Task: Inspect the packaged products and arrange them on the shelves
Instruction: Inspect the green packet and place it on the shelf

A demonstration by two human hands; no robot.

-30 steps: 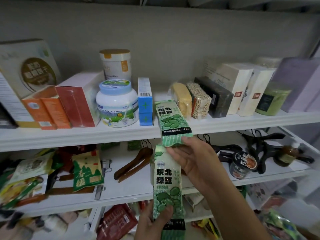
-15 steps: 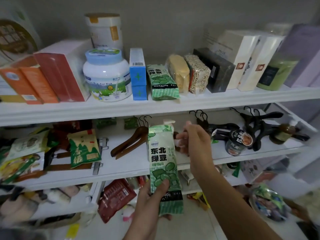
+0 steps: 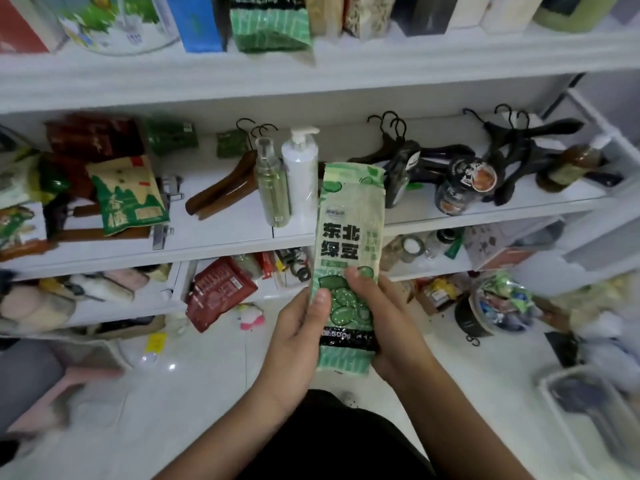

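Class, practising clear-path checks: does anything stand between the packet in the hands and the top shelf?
Nothing visible: the packet, gripped by left hand and right hand, has open air up to the top shelf. Its twin there is flanked by a blue box and beige pack.

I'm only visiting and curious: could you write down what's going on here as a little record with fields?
Held item: green bean packet, upright, printed front facing the camera
Left hand: grips the packet's lower left edge, thumb on the front
Right hand: grips the lower right edge, thumb on the front
Similar green packet: stands on the top shelf
Behind the held packet: white pump bottle on the middle shelf
Stage: being inspected, not yet shelved
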